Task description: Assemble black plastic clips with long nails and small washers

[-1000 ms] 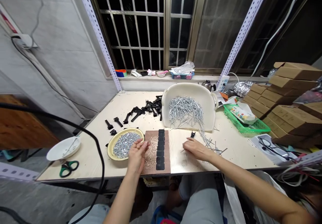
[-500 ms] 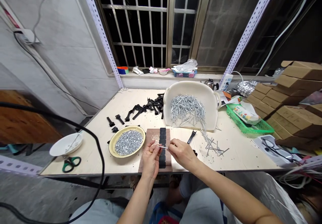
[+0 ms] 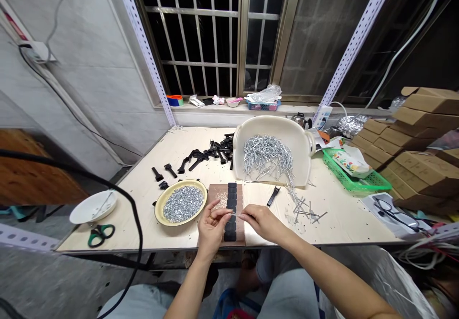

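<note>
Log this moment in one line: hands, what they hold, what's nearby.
left hand: pinching thin metal pin; right hand: pinching pin's other end; beneath: black pads on brown board; left side: yellow bowl, metal pieces

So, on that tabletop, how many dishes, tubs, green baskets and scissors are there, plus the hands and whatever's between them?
Hands: 2, left hand and right hand
Between them: 1, thin metal pin
Dishes: 2, yellow dish and white dish
Tubs: 1, cream tub
Baskets: 1, green basket
Scissors: 1 pair
Total: 8
</note>
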Available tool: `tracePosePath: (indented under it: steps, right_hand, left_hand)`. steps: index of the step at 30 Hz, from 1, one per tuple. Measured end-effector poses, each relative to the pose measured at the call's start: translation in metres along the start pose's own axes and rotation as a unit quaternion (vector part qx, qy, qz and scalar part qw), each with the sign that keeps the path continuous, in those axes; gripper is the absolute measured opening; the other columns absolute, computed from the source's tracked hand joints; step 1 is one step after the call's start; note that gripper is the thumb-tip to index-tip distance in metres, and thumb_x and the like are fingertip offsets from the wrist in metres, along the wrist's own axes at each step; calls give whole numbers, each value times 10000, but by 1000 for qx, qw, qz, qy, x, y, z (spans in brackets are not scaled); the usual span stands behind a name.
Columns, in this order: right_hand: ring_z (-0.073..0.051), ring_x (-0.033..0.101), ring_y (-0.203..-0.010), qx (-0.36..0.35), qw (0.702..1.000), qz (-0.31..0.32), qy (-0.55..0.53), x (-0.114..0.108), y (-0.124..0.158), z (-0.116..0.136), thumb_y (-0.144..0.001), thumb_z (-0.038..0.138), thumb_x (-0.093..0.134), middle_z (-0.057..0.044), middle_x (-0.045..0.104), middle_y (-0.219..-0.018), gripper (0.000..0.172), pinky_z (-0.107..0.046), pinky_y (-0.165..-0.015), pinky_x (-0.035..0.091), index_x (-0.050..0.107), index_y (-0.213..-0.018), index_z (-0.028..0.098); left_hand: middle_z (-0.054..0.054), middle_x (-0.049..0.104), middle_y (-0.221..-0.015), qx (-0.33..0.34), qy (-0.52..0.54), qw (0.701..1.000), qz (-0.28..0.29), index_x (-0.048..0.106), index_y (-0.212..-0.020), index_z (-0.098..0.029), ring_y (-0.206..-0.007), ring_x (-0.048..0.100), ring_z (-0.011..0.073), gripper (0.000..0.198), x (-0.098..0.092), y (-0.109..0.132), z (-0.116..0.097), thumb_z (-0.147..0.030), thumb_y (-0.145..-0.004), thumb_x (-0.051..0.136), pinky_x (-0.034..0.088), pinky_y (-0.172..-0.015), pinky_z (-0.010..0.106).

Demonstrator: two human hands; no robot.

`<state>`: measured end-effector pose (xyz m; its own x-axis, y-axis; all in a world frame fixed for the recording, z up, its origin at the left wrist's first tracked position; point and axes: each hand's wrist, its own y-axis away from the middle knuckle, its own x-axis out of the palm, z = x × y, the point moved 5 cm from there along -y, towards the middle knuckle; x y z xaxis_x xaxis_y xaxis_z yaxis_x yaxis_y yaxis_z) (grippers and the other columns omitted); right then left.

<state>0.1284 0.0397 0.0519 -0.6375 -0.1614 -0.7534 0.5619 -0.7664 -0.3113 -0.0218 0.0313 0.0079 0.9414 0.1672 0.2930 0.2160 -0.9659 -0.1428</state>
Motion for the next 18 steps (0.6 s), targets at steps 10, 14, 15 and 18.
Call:
tracePosePath:
  steps: [10, 14, 15, 18]
  right_hand:
    - [-124, 529, -689, 33, 998, -29, -39, 11, -19, -38, -852, 277, 513, -5, 573, -733, 145, -225, -633, 398, 557, -757, 176]
    - [-150, 531, -749, 103, 992, -37, 62, 20, -50, -82, -836, 244, 534, -38, 584, -792, 137, -263, -681, 400, 587, -742, 159]
    - [-156, 530, -758, 109, 991, -38, 70, 22, -52, -87, -839, 236, 527, -45, 587, -796, 144, -271, -687, 400, 591, -739, 154]
    - [-145, 535, -743, 67, 996, 3, 52, 38, -43, -85, -809, 228, 572, -26, 598, -760, 137, -253, -678, 404, 599, -695, 158]
  left_hand:
    - [115, 635, -1036, -41, 18, 999, 19, 462, -1177, -198, -973, 593, 196, 603, 5, -2, 6, -181, -625, 704, 439, -850, 310]
    - [125, 567, -1126, -29, -38, 999, -10, 481, -1151, -209, -1017, 562, 198, 533, -2, -2, 9, -209, -657, 679, 439, -859, 313]
    - [120, 570, -1110, -27, -48, 998, -10, 487, -1142, -207, -1009, 563, 195, 513, -6, -2, 9, -216, -664, 675, 439, -860, 312]
    - [104, 580, -1068, -17, -70, 997, -34, 511, -1107, -202, -990, 564, 184, 459, -21, -2, 4, -228, -676, 667, 438, -861, 303]
